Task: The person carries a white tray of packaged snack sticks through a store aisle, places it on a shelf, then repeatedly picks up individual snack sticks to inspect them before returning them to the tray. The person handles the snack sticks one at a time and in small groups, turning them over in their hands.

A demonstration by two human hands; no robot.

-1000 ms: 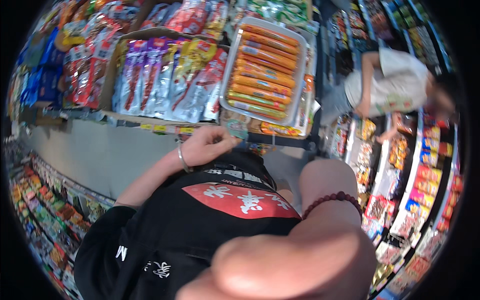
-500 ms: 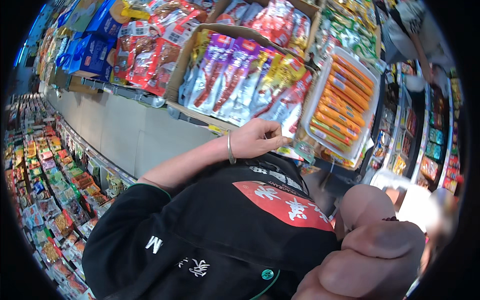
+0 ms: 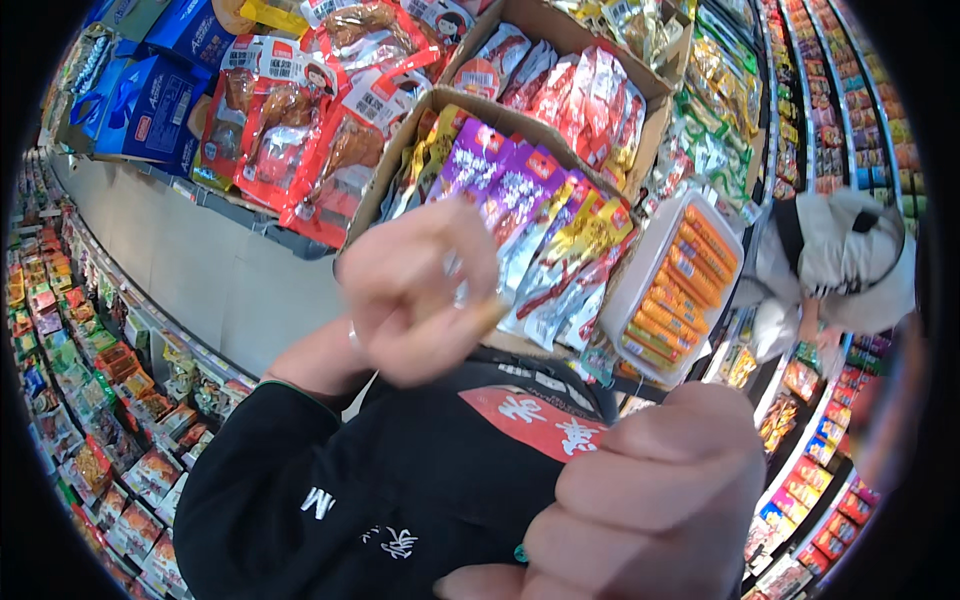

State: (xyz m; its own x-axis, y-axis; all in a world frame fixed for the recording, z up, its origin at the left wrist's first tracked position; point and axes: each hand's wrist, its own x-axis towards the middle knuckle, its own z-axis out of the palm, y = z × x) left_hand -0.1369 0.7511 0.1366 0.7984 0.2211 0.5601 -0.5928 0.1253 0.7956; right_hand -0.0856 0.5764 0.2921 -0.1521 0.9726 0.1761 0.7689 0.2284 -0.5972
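Observation:
My left hand (image 3: 420, 290) is raised over the front of an open carton (image 3: 385, 200) of snack packets. Its fingers are curled into a loose ring and blurred by motion; whether anything is between them is not visible. Behind it stand purple, yellow and silver snack packets (image 3: 510, 190). Large and close in the lower right, my right hand (image 3: 650, 500) is closed with fingers folded in. What it holds, if anything, is hidden. Both hands are in front of my black jacket (image 3: 330, 450), which has a red patch (image 3: 530, 415).
Right of the carton sits a white tray (image 3: 735, 225) of orange-wrapped sticks. Red snack bags (image 3: 290, 130) and blue boxes (image 3: 155, 110) lie at far left. Packed shelves (image 3: 110, 390) line the left side. A person in light clothing (image 3: 845, 260) bends by shelves at right.
My left hand has lifted off the packets' lower edge toward me and slightly left, its fingers curling. My right hand has moved left and turned. The person at right shows more fully.

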